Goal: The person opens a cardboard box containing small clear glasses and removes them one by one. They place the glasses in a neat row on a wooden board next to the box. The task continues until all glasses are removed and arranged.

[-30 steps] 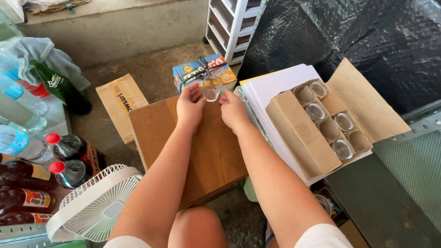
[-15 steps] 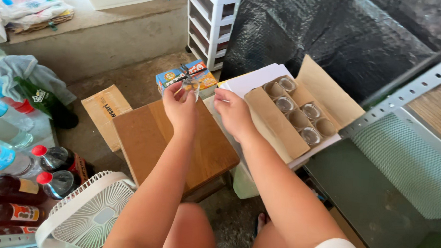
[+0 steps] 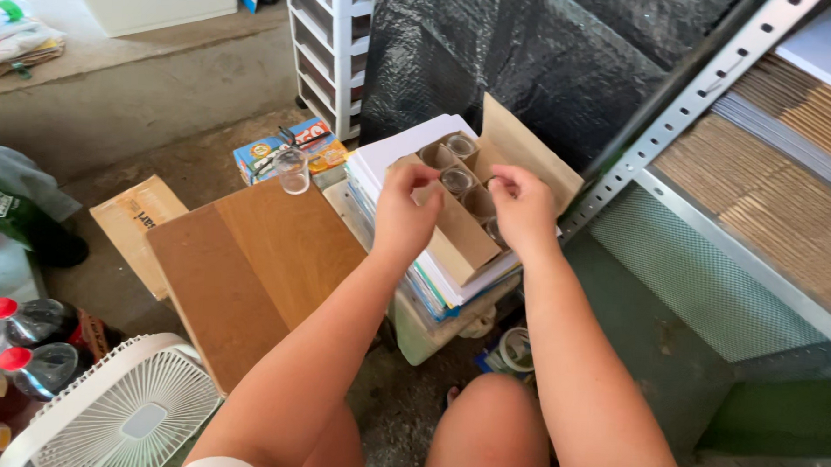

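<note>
A small clear glass (image 3: 294, 170) stands upright at the far edge of a brown wooden board (image 3: 246, 263), with no hand on it. To its right an open cardboard carton (image 3: 529, 147) holds several more clear glasses (image 3: 456, 180) in divider cells. My left hand (image 3: 405, 210) hovers over the carton's near side, fingers bent above the cardboard insert. My right hand (image 3: 523, 208) is over the carton's right side, fingertips curled down by the glasses. Neither hand visibly holds anything. The carton rests on a stack of white sheets (image 3: 391, 153).
A white fan (image 3: 118, 417) and dark bottles with red caps (image 3: 38, 324) are at the lower left. A colourful small box (image 3: 274, 151) and a flat cardboard box (image 3: 129, 216) lie beyond the board. A metal shelf frame (image 3: 682, 114) stands right, a white drawer tower (image 3: 326, 33) behind.
The glass, held up in both hands, then in my left hand, now stands on the board. Both hands moved right to the carton. The view has swung to the right.
</note>
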